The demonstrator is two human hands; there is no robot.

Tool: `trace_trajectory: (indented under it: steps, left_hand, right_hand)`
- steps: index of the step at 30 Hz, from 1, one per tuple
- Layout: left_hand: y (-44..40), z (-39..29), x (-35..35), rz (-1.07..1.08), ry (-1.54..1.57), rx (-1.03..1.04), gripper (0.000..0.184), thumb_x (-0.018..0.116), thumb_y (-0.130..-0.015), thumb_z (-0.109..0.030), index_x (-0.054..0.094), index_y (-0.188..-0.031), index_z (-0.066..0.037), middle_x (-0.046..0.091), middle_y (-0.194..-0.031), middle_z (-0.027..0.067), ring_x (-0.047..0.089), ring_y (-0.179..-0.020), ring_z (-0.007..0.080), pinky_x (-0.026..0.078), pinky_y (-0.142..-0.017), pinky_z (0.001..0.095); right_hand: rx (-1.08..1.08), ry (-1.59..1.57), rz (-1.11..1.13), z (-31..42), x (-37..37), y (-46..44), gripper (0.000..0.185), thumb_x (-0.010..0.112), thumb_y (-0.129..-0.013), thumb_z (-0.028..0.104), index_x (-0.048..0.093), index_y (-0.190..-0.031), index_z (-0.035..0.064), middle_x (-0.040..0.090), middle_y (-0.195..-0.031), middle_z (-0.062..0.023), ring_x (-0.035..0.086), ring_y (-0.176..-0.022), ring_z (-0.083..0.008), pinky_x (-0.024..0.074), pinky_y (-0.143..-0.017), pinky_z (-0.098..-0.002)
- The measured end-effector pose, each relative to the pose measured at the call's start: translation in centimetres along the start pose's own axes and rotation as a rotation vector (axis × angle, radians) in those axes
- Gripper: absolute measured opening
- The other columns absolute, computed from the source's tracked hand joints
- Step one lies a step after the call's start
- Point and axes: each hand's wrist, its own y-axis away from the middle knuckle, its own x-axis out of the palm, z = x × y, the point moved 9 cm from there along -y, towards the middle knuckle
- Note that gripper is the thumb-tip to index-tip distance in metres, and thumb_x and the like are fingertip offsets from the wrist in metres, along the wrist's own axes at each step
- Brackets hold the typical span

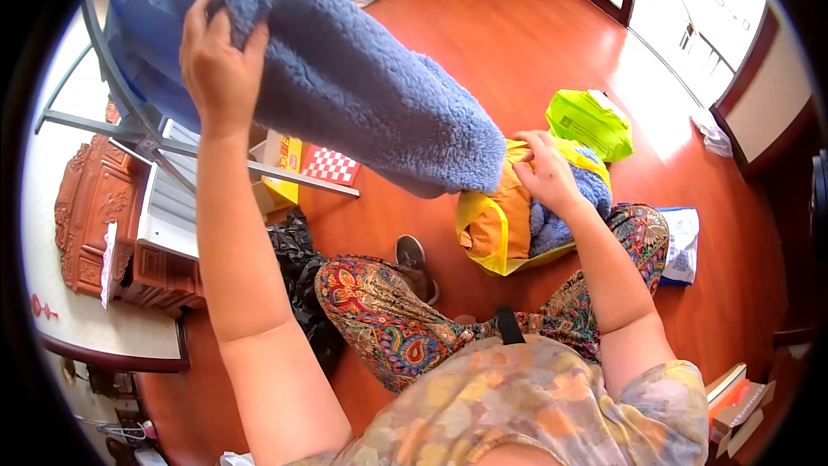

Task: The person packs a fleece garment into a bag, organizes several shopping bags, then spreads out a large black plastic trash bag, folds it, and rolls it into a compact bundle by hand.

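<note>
My left hand (222,65), raised at the upper left, grips one end of a thick blue fleece piece (371,86) between thumb and fingers. The fleece stretches across to the right, sloping down, and its far end hangs beside a yellow bag (489,237). My right hand (549,171) is over that bag, close to the fleece's free end. Its fingers are loosely bent and apart, and I make out nothing held in them. Inside the bag are an orange cloth (511,220) and more blue fleece (556,224).
A bright green bag (591,125) stands behind the yellow one. A white and blue package (680,246) lies by my knee. At left are a black plastic bag (297,267), a metal rack (129,129) with blue fabric (159,26), and carved wooden furniture (99,211).
</note>
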Motion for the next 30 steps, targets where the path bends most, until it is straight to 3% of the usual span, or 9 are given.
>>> trace_trajectory:
  steps: [4, 8, 12, 13, 17, 23, 27, 29, 30]
  left_hand:
    - [-3.4, 2.3, -0.7, 0.037, 0.049, 0.013, 0.026, 0.062, -0.068, -0.018, 0.057, -0.087, -0.002, 0.051, -0.101, 0.0092, 0.052, -0.088, 0.0272, 0.042, -0.074, 0.0328]
    - [-6.1, 1.3, -1.6, 0.102, 0.132, 0.107, 0.031, 0.060, -0.073, -0.014, 0.051, -0.100, 0.000, 0.051, -0.105, 0.0084, 0.051, -0.093, 0.0236, 0.039, -0.081, 0.0284]
    - [-6.5, 1.2, -1.2, 0.293, 0.236, 0.073, 0.035, 0.059, -0.074, -0.013, 0.048, -0.105, -0.001, 0.050, -0.106, 0.0085, 0.050, -0.097, 0.0214, 0.037, -0.083, 0.0273]
    - [-6.5, 0.7, -1.1, 0.333, 0.208, 0.140, 0.035, 0.058, -0.074, -0.012, 0.047, -0.106, -0.002, 0.050, -0.106, 0.0085, 0.049, -0.098, 0.0209, 0.036, -0.084, 0.0273]
    - [-6.5, 0.9, -1.8, 0.364, 0.247, 0.091, 0.026, 0.058, -0.072, -0.012, 0.054, -0.096, -0.001, 0.049, -0.108, 0.0094, 0.047, -0.099, 0.0268, 0.036, -0.084, 0.0297]
    - [-6.4, 1.4, -3.1, 0.446, 0.315, 0.045, 0.035, 0.060, -0.073, -0.015, 0.052, -0.105, -0.005, 0.052, -0.108, 0.0063, 0.050, -0.098, 0.0198, 0.035, -0.086, 0.0274]
    - [-6.0, 3.3, -4.5, 0.467, 0.477, -0.136, 0.042, 0.062, -0.071, -0.020, 0.051, -0.110, -0.014, 0.057, -0.101, 0.0032, 0.053, -0.095, 0.0176, 0.038, -0.087, 0.0313]
    - [-5.8, 4.8, -4.5, 0.485, 0.529, -0.253, 0.037, 0.061, -0.072, -0.019, 0.053, -0.107, -0.012, 0.058, -0.096, 0.0037, 0.054, -0.090, 0.0163, 0.040, -0.084, 0.0286]
    - [-5.8, 5.4, -4.3, 0.474, 0.531, -0.295, 0.035, 0.061, -0.073, -0.019, 0.053, -0.107, -0.010, 0.059, -0.094, 0.0041, 0.055, -0.088, 0.0152, 0.040, -0.082, 0.0268]
  right_hand:
    - [-0.106, -0.160, -0.112, 4.3, -0.6, -3.5, 0.039, 0.059, -0.068, 0.011, 0.044, -0.104, 0.0042, 0.047, -0.094, -0.0129, 0.054, -0.073, -0.0216, 0.0443, -0.064, -0.0314]
    - [-0.187, -0.313, -0.049, 9.5, 0.0, -5.6, 0.051, 0.061, -0.068, 0.016, 0.039, -0.112, 0.0045, 0.042, -0.103, -0.0158, 0.051, -0.085, -0.0247, 0.0451, -0.068, -0.0319]
    - [-0.268, -0.322, 0.054, 11.5, 2.2, -6.3, 0.067, 0.064, -0.067, 0.018, 0.028, -0.123, 0.0124, 0.035, -0.116, -0.0120, 0.043, -0.100, -0.0230, 0.0433, -0.077, -0.0328]
    - [-0.256, -0.328, 0.124, 11.7, 2.9, -6.5, 0.077, 0.066, -0.065, 0.020, 0.021, -0.126, 0.0106, 0.030, -0.122, -0.0144, 0.036, -0.110, -0.0271, 0.0371, -0.086, -0.0356]
    - [-0.232, -0.336, 0.150, 11.6, 5.0, -6.6, 0.093, 0.070, -0.059, 0.027, 0.010, -0.127, 0.0043, 0.024, -0.124, -0.0232, 0.024, -0.117, -0.0345, 0.0242, -0.096, -0.0367]
    - [-0.264, -0.611, 0.202, 11.8, 7.0, -6.3, 0.107, 0.075, -0.053, 0.026, 0.003, -0.128, 0.0050, 0.026, -0.125, -0.0217, 0.027, -0.117, -0.0314, 0.0220, -0.097, -0.0347]
    - [-0.244, -0.801, 0.346, 12.0, 7.0, -5.8, 0.100, 0.075, -0.055, 0.023, 0.010, -0.128, 0.0039, 0.031, -0.125, -0.0174, 0.029, -0.116, -0.0244, 0.0229, -0.096, -0.0326]
    - [-0.168, -0.969, 0.669, 13.6, 7.9, -4.2, 0.082, 0.072, -0.059, 0.022, 0.026, -0.124, 0.0026, 0.040, -0.119, -0.0119, 0.036, -0.111, -0.0186, 0.0273, -0.094, -0.0308]
    - [-0.165, -0.966, 0.675, 13.9, 7.6, -3.8, 0.082, 0.072, -0.059, 0.022, 0.026, -0.124, 0.0026, 0.040, -0.119, -0.0119, 0.036, -0.111, -0.0186, 0.0273, -0.094, -0.0308]
